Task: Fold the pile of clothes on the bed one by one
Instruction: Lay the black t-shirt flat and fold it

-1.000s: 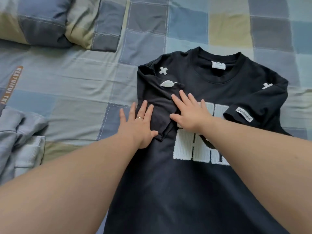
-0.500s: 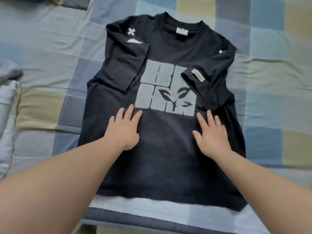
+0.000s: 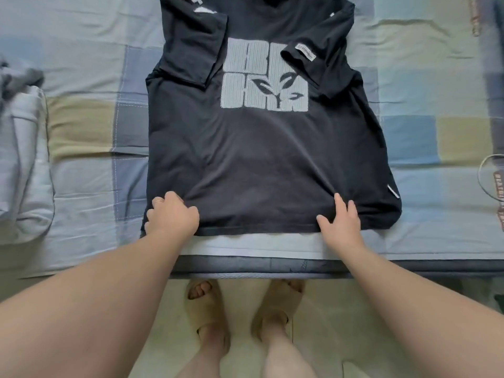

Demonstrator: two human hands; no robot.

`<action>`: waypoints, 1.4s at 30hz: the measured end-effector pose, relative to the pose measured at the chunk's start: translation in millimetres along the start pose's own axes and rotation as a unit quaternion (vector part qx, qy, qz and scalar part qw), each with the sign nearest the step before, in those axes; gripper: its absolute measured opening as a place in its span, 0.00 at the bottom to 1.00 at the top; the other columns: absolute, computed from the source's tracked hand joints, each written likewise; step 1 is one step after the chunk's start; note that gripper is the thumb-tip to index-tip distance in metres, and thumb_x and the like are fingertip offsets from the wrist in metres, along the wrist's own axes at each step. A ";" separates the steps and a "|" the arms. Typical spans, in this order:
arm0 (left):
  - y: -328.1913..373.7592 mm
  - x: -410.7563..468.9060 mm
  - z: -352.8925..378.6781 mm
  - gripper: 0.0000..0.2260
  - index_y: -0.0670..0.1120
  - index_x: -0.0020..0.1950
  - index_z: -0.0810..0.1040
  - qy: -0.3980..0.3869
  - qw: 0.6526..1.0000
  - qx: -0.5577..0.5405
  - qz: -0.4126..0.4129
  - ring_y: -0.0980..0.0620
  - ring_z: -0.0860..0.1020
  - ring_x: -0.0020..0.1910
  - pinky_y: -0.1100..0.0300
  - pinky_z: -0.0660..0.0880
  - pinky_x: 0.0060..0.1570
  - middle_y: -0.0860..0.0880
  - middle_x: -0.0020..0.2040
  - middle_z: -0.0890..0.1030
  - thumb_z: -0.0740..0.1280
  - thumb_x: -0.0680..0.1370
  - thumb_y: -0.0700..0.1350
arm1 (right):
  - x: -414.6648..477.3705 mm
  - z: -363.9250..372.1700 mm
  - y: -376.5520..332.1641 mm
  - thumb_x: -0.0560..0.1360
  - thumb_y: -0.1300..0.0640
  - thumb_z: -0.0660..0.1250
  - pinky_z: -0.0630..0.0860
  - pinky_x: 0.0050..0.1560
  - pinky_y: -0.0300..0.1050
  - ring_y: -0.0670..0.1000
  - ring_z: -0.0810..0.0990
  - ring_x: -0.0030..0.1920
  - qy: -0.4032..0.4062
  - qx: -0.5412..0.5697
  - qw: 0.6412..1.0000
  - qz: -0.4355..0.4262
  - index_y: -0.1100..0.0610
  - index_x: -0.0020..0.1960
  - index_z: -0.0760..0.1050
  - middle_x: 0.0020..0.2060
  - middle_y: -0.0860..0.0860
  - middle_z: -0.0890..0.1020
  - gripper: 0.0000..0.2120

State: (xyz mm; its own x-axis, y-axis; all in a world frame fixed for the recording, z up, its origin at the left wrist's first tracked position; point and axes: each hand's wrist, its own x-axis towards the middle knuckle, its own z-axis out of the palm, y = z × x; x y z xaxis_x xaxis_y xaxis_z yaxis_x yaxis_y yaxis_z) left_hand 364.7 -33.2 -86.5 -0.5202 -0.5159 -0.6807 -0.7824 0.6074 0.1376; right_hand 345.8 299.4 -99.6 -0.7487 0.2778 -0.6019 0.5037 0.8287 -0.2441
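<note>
Our left hand [image 3: 171, 215] grips the T-shirt [image 3: 259, 148] hem; right hand [image 3: 342, 221] rests flat on it. We'd lift both corners evenly.

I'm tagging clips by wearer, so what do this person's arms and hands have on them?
The left forearm and right forearm are bare: no sleeves, gloves, watch or bracelets show. The left hand wears a thin pale ring on one finger; the right hand shows no ring.
</note>
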 end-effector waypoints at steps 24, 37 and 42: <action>-44.9 -20.3 10.8 0.16 0.48 0.69 0.73 -0.020 0.765 -0.615 -0.191 0.49 0.80 0.59 0.56 0.78 0.41 0.48 0.64 0.80 0.68 0.82 0.44 | -10.4 -28.4 20.4 0.79 0.63 0.69 0.78 0.30 0.43 0.50 0.81 0.42 0.016 0.633 0.730 0.259 0.57 0.63 0.75 0.50 0.53 0.82 0.13; -96.8 -148.8 -41.8 0.14 0.50 0.68 0.75 0.002 0.735 -0.636 -0.237 0.52 0.82 0.48 0.54 0.79 0.45 0.50 0.58 0.82 0.66 0.82 0.41 | -142.1 -51.4 54.1 0.82 0.62 0.64 0.75 0.31 0.42 0.50 0.78 0.38 -0.030 0.590 0.751 0.296 0.58 0.58 0.74 0.42 0.53 0.79 0.06; -115.5 -148.7 -21.0 0.13 0.51 0.67 0.75 0.015 0.750 -0.614 -0.246 0.52 0.81 0.45 0.55 0.78 0.48 0.51 0.57 0.82 0.65 0.82 0.42 | -149.3 -27.2 80.6 0.82 0.56 0.66 0.79 0.53 0.55 0.58 0.78 0.63 -0.079 0.489 0.797 0.347 0.55 0.71 0.69 0.67 0.54 0.76 0.19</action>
State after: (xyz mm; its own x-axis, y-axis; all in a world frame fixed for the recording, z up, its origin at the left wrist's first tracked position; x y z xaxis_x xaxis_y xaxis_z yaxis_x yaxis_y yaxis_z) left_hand 525.3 -39.3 13.9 -0.0591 -0.5195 -0.8524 -0.5972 -0.6659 0.4472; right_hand 486.5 337.9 -8.7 -0.1193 0.3761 -0.9189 0.9255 -0.2929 -0.2401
